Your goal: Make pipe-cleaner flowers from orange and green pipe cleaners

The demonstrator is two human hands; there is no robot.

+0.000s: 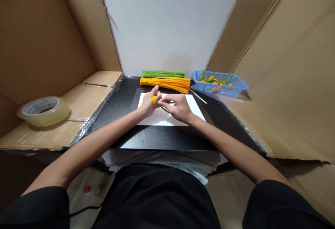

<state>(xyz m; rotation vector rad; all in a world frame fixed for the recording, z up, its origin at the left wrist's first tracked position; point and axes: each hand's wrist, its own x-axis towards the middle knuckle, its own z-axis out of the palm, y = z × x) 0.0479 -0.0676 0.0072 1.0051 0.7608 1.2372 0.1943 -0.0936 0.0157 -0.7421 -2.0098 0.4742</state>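
A small pipe-cleaner flower (154,100), with a round orange head and green stems, is held between my two hands over a white sheet (167,120). My left hand (149,102) is closed around the flower near its head, thumb pointing up. The fingers of my right hand (180,107) pinch the green stem just below the head. One green strand loops out beneath the right fingers. Behind the hands lie a bundle of orange pipe cleaners (167,83) and a bundle of green pipe cleaners (163,73).
A blue basket (242,86) holding several orange-and-green flowers stands at the back right. Near it lies a thin stick (198,96). On the left cardboard ledge sits a roll of clear tape (59,114). Cardboard walls flank the black table (112,108). A red-capped bottle (93,190) is below.
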